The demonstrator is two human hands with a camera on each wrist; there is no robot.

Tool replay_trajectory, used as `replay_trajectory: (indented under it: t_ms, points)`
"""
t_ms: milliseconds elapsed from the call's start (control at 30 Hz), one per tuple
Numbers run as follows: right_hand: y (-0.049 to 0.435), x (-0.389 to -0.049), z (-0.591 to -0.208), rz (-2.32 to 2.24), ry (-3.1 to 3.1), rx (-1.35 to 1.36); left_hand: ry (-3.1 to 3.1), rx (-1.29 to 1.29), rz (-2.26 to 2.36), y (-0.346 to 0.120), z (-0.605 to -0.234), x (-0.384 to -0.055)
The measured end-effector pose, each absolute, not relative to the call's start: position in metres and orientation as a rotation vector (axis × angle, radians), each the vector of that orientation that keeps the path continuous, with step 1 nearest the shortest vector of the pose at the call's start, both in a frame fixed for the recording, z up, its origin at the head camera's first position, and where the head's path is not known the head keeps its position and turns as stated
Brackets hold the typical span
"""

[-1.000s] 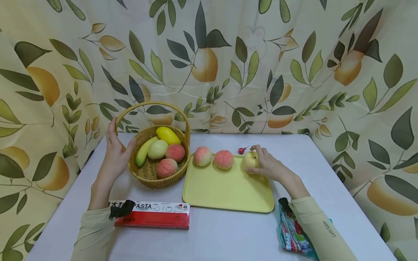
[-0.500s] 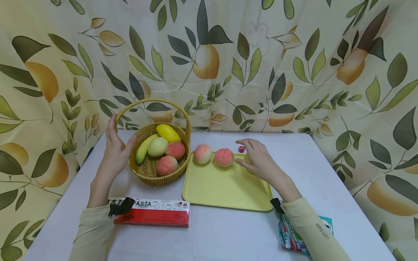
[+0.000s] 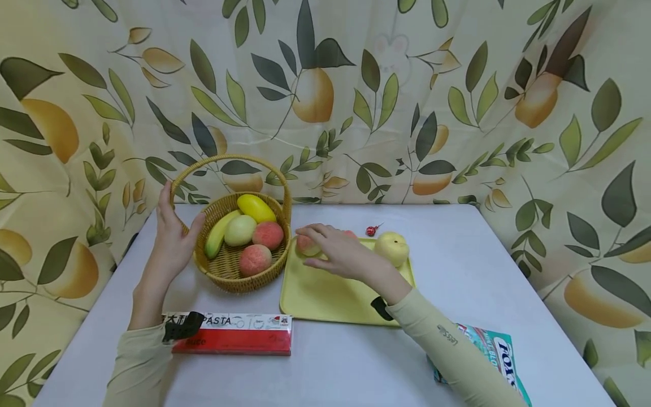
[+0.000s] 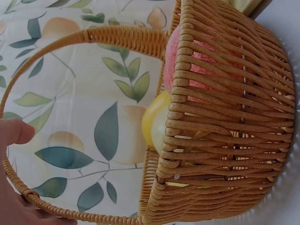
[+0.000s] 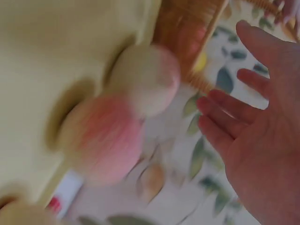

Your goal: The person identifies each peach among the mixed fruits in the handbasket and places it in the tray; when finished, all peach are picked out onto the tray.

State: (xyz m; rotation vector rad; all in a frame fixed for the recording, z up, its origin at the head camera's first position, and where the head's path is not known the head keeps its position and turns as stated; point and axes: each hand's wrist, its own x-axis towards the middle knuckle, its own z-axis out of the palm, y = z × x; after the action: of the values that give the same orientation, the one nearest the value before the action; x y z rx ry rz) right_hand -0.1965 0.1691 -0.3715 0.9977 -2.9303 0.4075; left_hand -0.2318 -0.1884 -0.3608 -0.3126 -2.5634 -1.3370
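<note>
Peaches (image 5: 105,136) sit on the tray (image 3: 325,299) just beneath the right hand (image 3: 341,253), empty, its fingers outstretched. That hand has swung leftward off the yellow apple-like fruit (image 3: 391,249), now to its right, so apparently none is lifted yet. Straight-fingered, the left hand (image 3: 175,243) rests against the basket handle (image 4: 117,37).

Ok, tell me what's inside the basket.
In the basket lie a banana, a yellow fruit, a pale fruit and two peaches. Part of its woven floor shows bare; anything under the fruit is covered and cannot be seen.
</note>
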Motion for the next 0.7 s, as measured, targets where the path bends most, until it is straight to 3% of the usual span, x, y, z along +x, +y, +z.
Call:
replay_trajectory:
  t_ms: [400, 700]
  points:
    - [0.072, -0.228, -0.368, 0.165, -2.958, 1.248, -2.497, -0.346, -1.334, -0.192, -0.362, -0.234]
    - [0.041, -0.240, -0.380, -0.004, -3.084, 1.145, -2.502, -0.384, -1.340, -0.191, -0.364, -0.237]
